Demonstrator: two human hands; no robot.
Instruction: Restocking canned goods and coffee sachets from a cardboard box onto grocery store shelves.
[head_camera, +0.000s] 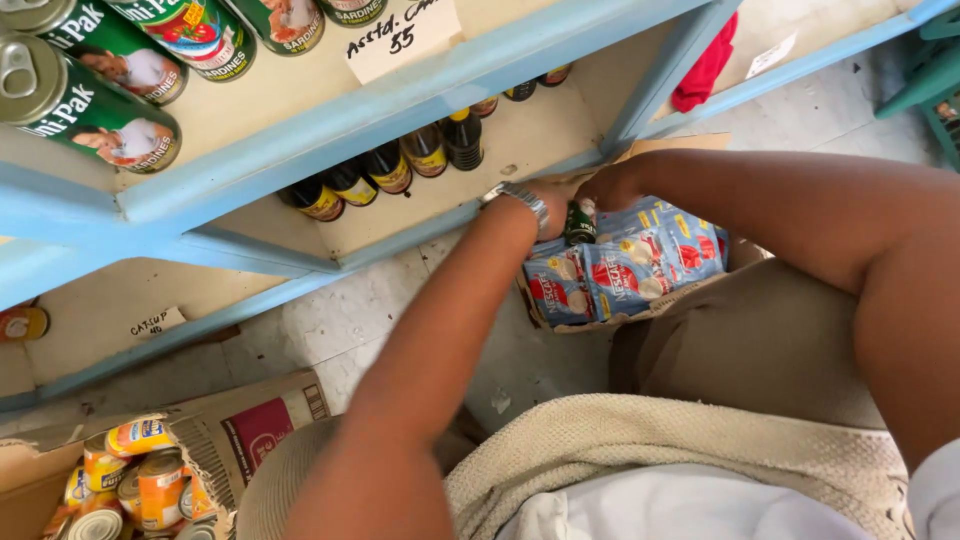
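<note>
My left hand (548, 215), with a metal watch on its wrist, reaches into a cardboard box (640, 312) on the floor and grips a small dark bottle (580, 224) with a green cap. My right hand (606, 188) is curled just above the bottle at the box's far edge, and its fingers are hidden. Blue sachets (625, 265) with red marks fill the box. A row of similar dark bottles (390, 170) with yellow labels stands on the lower blue shelf (420, 235) just beyond my hands.
Green sardine cans (95, 100) lie on the upper shelf beside a handwritten paper tag (400, 35). A second carton (230, 430) with orange and yellow cans (140, 480) sits at the lower left. A red cloth (705, 65) hangs behind the shelf post.
</note>
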